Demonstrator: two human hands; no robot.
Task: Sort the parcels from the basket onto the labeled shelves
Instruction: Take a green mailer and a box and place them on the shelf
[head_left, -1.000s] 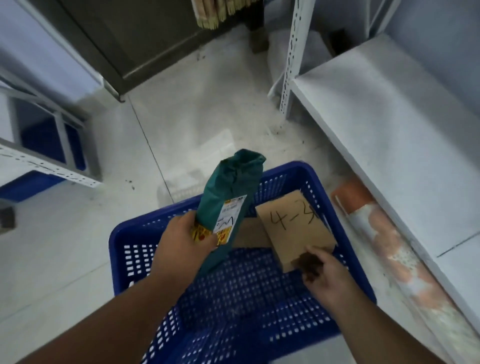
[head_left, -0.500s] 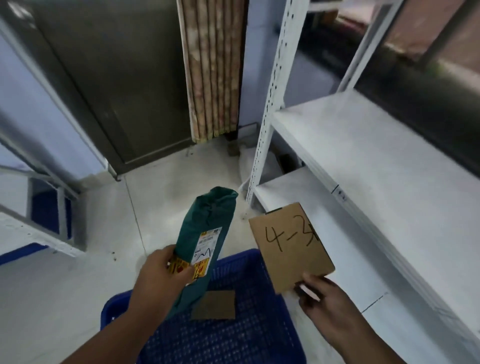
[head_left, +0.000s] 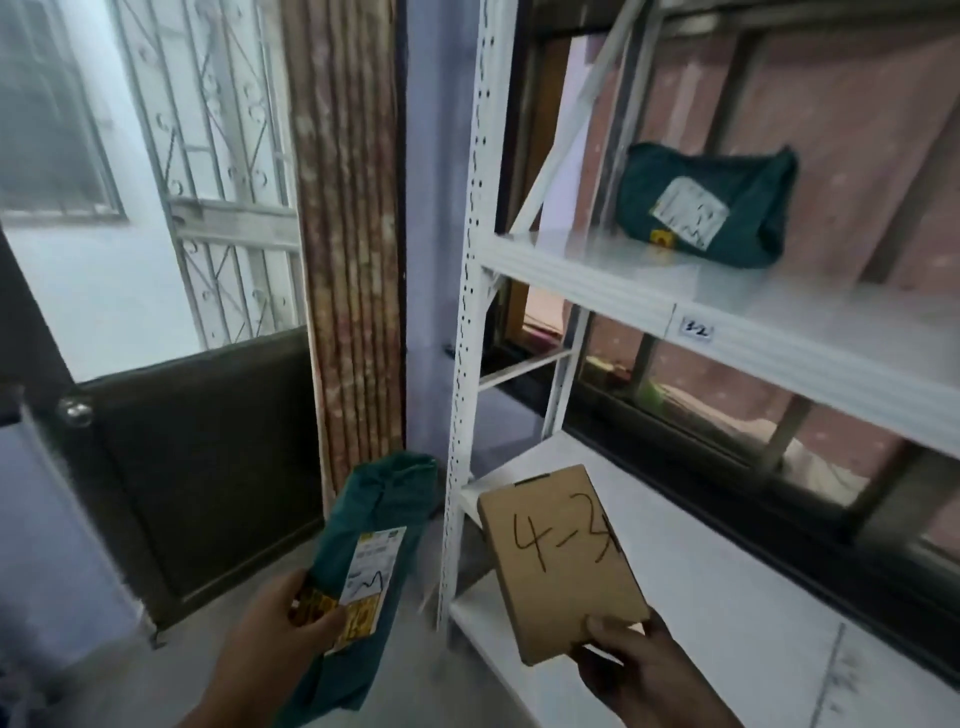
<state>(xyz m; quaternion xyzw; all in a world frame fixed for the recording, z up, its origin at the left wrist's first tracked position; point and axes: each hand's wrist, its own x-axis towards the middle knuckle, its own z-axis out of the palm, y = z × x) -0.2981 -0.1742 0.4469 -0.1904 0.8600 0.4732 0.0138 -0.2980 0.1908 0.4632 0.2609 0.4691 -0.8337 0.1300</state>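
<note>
- While both hands are loaded, the head view shows each parcel turned so its marking faces the person, which I take as a way to read the codes against the shelf tags before placing anything.
- The left hand (head_left: 270, 639) has its grip curled round the lower part of the green mailer bag (head_left: 363, 561), thumb across the yellow printed patch, so the white label stays uncovered and upright.
- The right hand (head_left: 644, 670) pinches the bottom corner of the cardboard box (head_left: 558, 561), thumb on its front face, leaving the handwritten code free to read; the box is tilted with its top leaning left.
- The box hangs in front of the lower shelf (head_left: 727, 587) of the white shelving unit (head_left: 462, 332), not yet resting on it.
- A second green mailer (head_left: 706, 205) already lies on the upper shelf (head_left: 597, 275), well back from the edge, probably a parcel sorted to that slot.
- A small shelf tag (head_left: 697, 330) sits on the front lip of that shelf; its writing is blurred and I cannot read it for sure.
- The last character written on the box is scrawled, so the code reads as a 4, a dash, then something unclear.
- The basket is out of frame, so I cannot tell what remains in it.
- Both forearms are cut off at the bottom edge, and the right-hand fingers behind the box are hidden.
- The label print on the held mailer is too small to make out.
</note>
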